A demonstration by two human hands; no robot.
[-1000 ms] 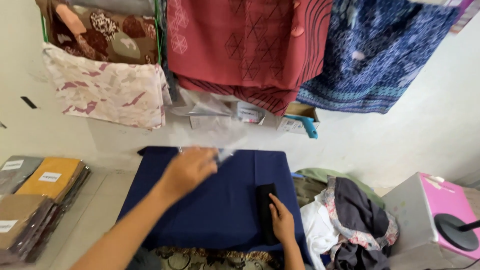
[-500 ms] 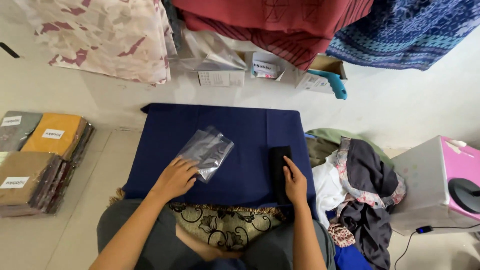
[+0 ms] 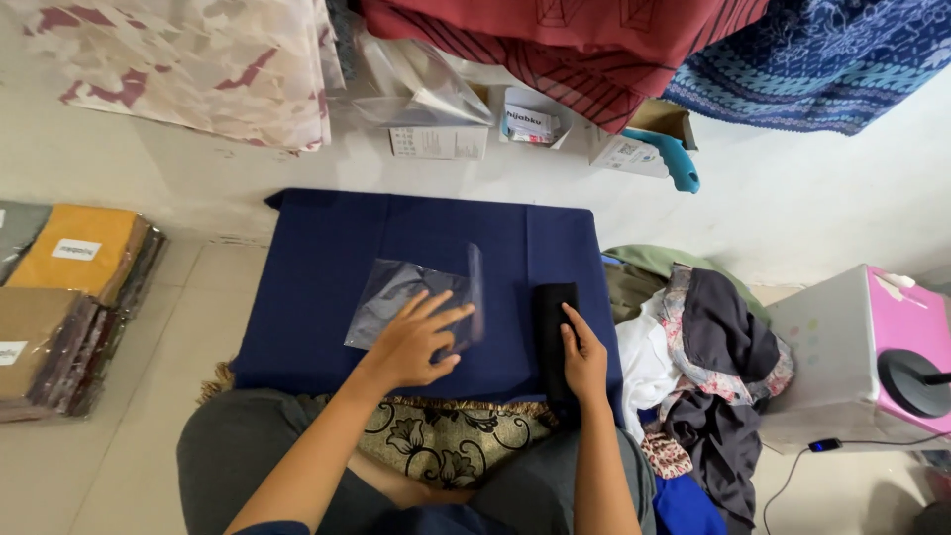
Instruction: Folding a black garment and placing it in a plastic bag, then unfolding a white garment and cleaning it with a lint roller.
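Glossy clear plastic bag (image 3: pixel 416 302) lies under the flat, spread left hand (image 3: pixel 411 342); the right hand (image 3: pixel 584 362) presses, fingers extended, on folded black cloth (image 3: pixel 555 327).

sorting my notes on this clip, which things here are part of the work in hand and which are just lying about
In hand:
left hand flat on the clear plastic bag
right hand on the folded black cloth
navy cloth beneath both

Lying about:
packed cloth stacks
clothes pile
pink-topped box
hanging fabrics
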